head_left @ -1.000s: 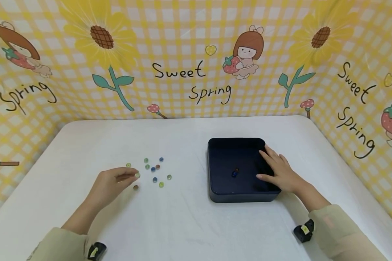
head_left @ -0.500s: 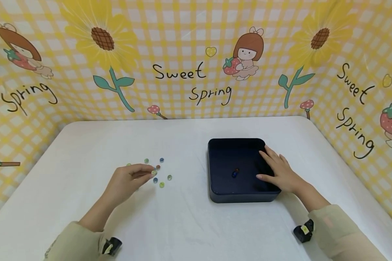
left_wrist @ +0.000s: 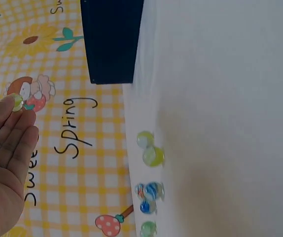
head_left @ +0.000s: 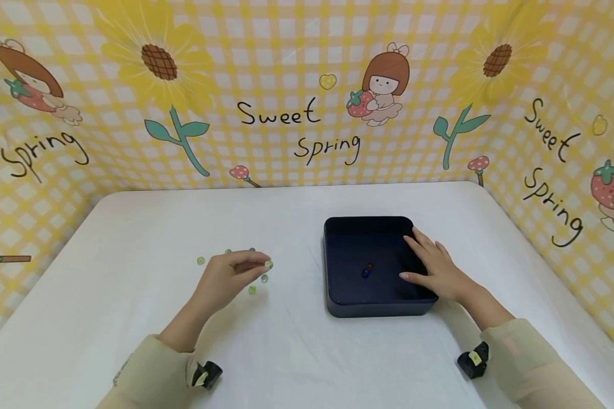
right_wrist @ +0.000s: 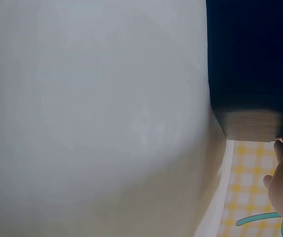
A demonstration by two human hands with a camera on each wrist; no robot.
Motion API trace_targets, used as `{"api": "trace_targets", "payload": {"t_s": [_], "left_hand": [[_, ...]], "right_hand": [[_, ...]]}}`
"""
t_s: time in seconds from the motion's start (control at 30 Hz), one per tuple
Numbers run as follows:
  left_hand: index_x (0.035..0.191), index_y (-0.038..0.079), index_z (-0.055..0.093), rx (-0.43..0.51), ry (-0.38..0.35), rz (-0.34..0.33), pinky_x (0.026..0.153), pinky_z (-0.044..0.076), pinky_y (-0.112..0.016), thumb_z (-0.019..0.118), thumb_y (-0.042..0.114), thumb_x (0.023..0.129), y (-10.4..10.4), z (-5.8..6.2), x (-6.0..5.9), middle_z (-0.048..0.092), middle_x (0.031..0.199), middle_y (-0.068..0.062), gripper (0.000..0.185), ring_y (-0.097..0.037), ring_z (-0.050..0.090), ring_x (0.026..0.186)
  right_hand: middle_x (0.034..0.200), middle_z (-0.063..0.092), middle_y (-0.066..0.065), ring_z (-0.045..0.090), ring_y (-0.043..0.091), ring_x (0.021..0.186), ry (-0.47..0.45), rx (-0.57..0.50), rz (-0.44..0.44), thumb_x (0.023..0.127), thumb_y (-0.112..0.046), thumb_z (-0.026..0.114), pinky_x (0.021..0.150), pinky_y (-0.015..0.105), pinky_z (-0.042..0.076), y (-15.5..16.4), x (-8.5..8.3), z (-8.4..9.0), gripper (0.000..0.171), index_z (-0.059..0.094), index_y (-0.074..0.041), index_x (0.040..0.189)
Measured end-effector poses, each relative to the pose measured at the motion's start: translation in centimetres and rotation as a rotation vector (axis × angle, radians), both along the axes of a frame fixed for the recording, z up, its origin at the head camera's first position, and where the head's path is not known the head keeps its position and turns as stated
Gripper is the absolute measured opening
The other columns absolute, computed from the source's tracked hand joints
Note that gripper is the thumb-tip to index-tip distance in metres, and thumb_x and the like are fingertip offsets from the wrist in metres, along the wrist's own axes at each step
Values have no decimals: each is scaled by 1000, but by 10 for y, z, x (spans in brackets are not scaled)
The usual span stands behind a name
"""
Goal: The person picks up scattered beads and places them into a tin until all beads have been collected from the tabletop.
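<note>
My left hand point(head_left: 230, 278) pinches a yellow-green marble point(head_left: 268, 264) at its fingertips, above the white table. In the left wrist view the same marble point(left_wrist: 17, 102) sits between thumb and fingers. Several loose marbles point(head_left: 252, 289) point(left_wrist: 150, 154) lie on the table beneath and left of that hand. A dark blue square tray point(head_left: 337, 307) stands to the right, with a blue marble point(head_left: 365, 273) and a reddish one inside. My right hand point(head_left: 437, 270) rests on the tray's right rim, fingers spread and relaxed. The tray point(right_wrist: 250, 59) fills the right wrist view's upper right.
The white table point(head_left: 297, 352) is walled on three sides by a yellow checked backdrop point(head_left: 286, 85) with sunflowers and lettering. Wrist cameras point(head_left: 473, 360) sit at both sleeves.
My left hand has carried the pinched marble rightward from the marble cluster toward the tray. The right hand has stayed on the tray's rim.
</note>
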State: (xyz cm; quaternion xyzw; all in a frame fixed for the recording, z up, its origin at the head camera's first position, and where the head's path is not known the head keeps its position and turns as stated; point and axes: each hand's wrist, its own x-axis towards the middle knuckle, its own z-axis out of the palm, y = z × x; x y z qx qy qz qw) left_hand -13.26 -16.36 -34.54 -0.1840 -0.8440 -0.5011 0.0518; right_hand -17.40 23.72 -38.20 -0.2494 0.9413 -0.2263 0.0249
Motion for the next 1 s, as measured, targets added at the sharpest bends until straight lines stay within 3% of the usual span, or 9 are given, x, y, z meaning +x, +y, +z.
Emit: {"api": "trace_targets", "payload": {"t_s": [0.63,0.87,1.0], "left_hand": [[92,8,66,91,-43,-107,69,49,-23,63,12,79,49,3,-13,64,88,0,14,-8,60,80],[91,-2,64,85,-76,-86,68,49,-21,62,2,78,69,26,-3,64,88,-10,14,-16,61,80],[92,-2,64,91,-85,-103,69,48,-21,61,2,78,77,26,-5,63,90,-11,14,-17,61,81]], "right_hand": [[142,0,17,2,32,128,8,8,-1,82,-43,54,98,53,-1,0,-1,-1,79,15,-2,137],[142,-1,17,2,32,128,6,12,2,83,-43,53,98,53,-1,0,0,0,78,15,-2,137],[142,0,18,2,32,128,2,14,-1,82,-42,53,98,53,-1,0,0,0,78,15,-2,137]]}}
